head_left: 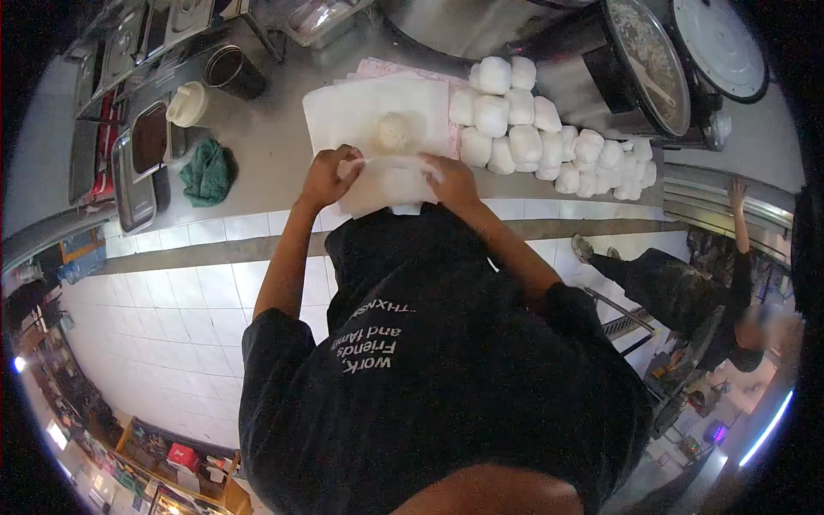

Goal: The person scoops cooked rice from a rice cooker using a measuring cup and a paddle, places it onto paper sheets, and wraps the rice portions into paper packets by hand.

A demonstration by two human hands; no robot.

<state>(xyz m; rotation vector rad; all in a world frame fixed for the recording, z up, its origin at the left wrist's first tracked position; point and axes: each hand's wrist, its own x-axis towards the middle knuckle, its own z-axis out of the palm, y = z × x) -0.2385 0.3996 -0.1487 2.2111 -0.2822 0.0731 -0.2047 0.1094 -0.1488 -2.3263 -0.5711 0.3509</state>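
On the steel counter, white paper sheets (330,116) lie over pink-printed paper (378,67). A round pale ball of food (394,131) rests on the top sheet. My left hand (330,176) pinches the left corner of the sheet's near edge, which is lifted toward the ball. At the right corner of that same edge, my right hand (451,182) is closed on the paper. Just right of the sheets, several white wrapped bundles (491,116) are piled in a long row.
A green cloth (206,173), a cream-lidded cup (187,105), a dark cup (233,72) and metal trays (150,137) stand at the left. Large pots (601,86) are at the back right. Another person (678,292) is at the far right.
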